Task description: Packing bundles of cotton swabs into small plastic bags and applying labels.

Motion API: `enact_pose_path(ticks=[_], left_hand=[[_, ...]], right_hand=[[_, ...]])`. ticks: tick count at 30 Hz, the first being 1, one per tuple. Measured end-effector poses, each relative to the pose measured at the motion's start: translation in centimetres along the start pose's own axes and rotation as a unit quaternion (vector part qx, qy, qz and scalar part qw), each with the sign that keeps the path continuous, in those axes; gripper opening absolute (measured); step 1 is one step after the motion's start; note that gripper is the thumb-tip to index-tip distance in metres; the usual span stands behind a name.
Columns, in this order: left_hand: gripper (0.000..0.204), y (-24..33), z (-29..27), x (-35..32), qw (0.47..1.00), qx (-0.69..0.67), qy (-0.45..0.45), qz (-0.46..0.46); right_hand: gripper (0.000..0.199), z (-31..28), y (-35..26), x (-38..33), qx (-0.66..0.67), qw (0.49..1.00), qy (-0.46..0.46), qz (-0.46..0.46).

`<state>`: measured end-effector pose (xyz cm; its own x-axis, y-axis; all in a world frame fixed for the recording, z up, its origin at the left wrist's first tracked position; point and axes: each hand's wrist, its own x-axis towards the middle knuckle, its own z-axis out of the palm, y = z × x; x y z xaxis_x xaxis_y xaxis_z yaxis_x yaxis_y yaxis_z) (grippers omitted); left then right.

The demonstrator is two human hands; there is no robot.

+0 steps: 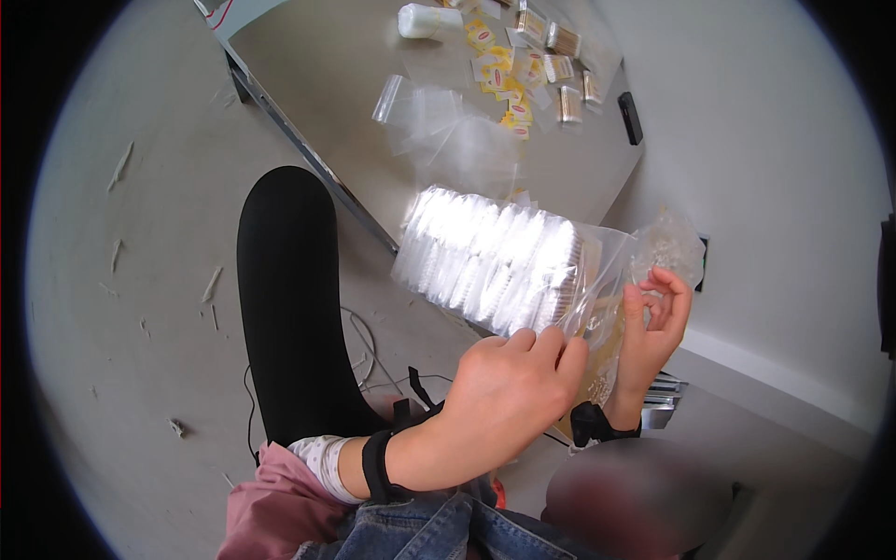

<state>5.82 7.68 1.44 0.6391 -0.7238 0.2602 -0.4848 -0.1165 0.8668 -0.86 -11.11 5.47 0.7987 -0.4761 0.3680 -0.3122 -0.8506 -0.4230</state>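
Note:
A clear plastic bag (602,257) lies at the table's near edge, filled with rows of small shiny packs (495,257) in white and clear wrap. Thin brown ribbed ends show at the right side of the rows. My left hand (523,373) reaches across from the lower left, its fingers closed on the near edge of the bag by the mouth. On the far side of that mouth is my right hand (661,322), fingers loosely curled and the thumb apart from them, beside the bag's film. A crumpled clear bag (667,247) sits just beyond the right fingertips.
Empty clear bags (439,121) lie farther up the grey table (327,75). Yellow-and-white cards (499,75), several packs of brown sticks (565,39) and a white roll (429,21) are at the back. A black object (630,119) lies near the wall. Cables (369,341) run below.

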Motion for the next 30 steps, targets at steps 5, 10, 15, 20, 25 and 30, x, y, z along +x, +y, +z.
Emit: enact_pose_path(ticks=[5,10,15,20,25,30], left_hand=[[0.023,-0.3,0.4,-0.1,0.998,-0.051,0.023,0.030],[0.024,0.5,1.8,0.0,0.991,-0.071,0.100,0.062],[0.022,0.8,4.8,-0.1,0.989,-0.079,0.092,0.080],[0.022,1.3,7.1,-0.7,0.985,-0.098,0.096,0.103],[0.022,0.6,7.3,-0.9,0.956,-0.219,0.126,0.146],[0.022,-5.1,8.8,-2.7,0.829,-0.394,0.340,-0.206]], right_hand=[[0.017,-0.1,0.9,-1.8,0.164,0.943,-0.118,0.264],[0.031,-0.4,0.2,-1.4,0.150,0.971,-0.033,0.186],[0.031,-0.4,-0.5,-0.7,0.106,0.967,-0.089,0.215],[0.029,0.3,0.0,-1.4,0.105,0.962,-0.096,0.233],[0.029,-0.2,3.3,-2.4,0.005,0.977,-0.054,0.205],[0.027,-0.2,9.1,-3.3,-0.010,0.981,-0.005,0.193]])
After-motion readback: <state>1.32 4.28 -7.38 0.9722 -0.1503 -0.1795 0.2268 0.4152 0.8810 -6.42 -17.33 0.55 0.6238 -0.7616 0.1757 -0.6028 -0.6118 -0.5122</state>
